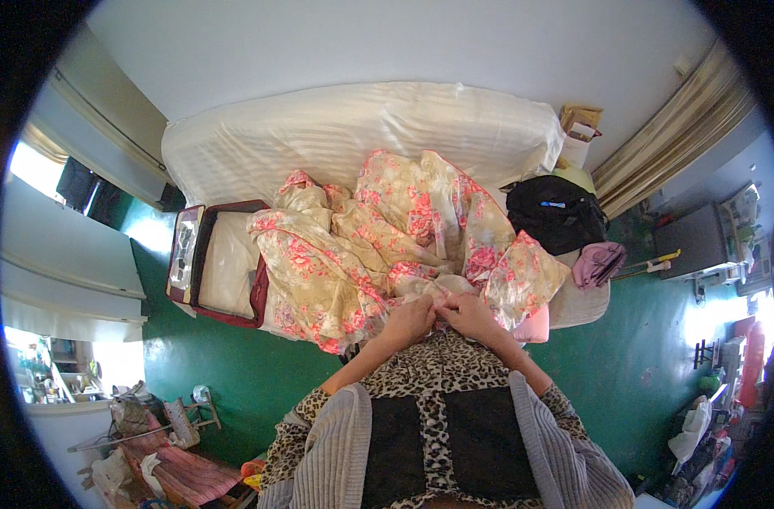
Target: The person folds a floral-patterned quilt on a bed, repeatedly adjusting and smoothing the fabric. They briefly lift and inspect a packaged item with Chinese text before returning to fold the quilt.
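Observation:
A beige floral fabric bedding piece with coral edging [310,267] lies in a loose, crumpled heap before me, over a sofa seat. Its near edge is pinched between the fingertips of my left hand [411,323] and my right hand [471,315]. Both hands meet close to my body, thumbs and fingers almost touching. What exactly sits between the fingertips is too small to tell. One corner of the fabric [527,280] spreads out to the right of my right hand. Beneath that corner, a pink item [533,326] partly shows.
Left of the fabric, a maroon-edged storage case [260,302] lies open. A cream striped cover drapes the sofa back [361,127]. To the right sit a black bag [552,219] and a small pink bag [597,264]. Behind me on the left, a striped cloth [196,471] covers furniture on the green floor [616,375].

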